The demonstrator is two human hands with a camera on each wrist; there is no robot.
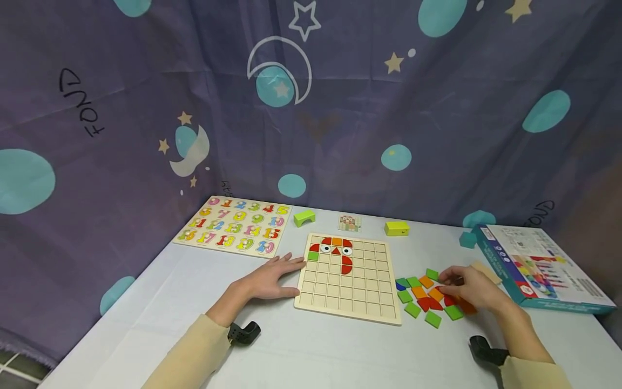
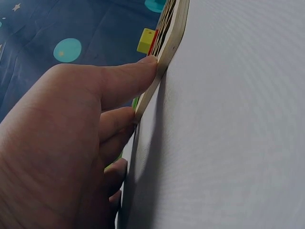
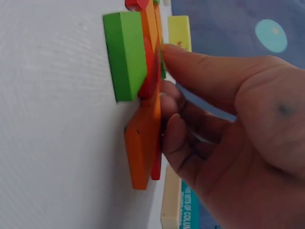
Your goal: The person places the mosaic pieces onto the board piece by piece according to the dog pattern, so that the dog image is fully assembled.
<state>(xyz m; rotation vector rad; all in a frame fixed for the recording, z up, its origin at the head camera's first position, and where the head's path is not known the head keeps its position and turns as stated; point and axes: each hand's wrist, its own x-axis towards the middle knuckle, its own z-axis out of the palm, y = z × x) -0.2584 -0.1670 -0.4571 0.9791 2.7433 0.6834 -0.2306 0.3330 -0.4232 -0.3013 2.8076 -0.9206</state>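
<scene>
A wooden grid board point(image 1: 359, 286) lies mid-table with red, orange and green tiles and two eye tiles in its top rows. My left hand point(image 1: 293, 275) lies flat beside it, its straight fingers and thumb point(image 2: 143, 71) touching the board's left edge point(image 2: 167, 47). To the right of the board is a loose pile of coloured tiles point(image 1: 420, 300). My right hand point(image 1: 447, 285) is bent over the pile. In the right wrist view its curled fingers point(image 3: 171, 129) press against an orange tile point(image 3: 143, 143), and its thumb and fingers pinch a red tile point(image 3: 150, 71) next to a green tile point(image 3: 125, 52).
A number puzzle board point(image 1: 233, 227) lies at the back left. Along the back stand a green arch block point(image 1: 303, 218), a small pattern card point(image 1: 349, 222) and a yellow block point(image 1: 397, 228). A teal block point(image 1: 467, 239) and a printed box point(image 1: 534, 267) are at the right.
</scene>
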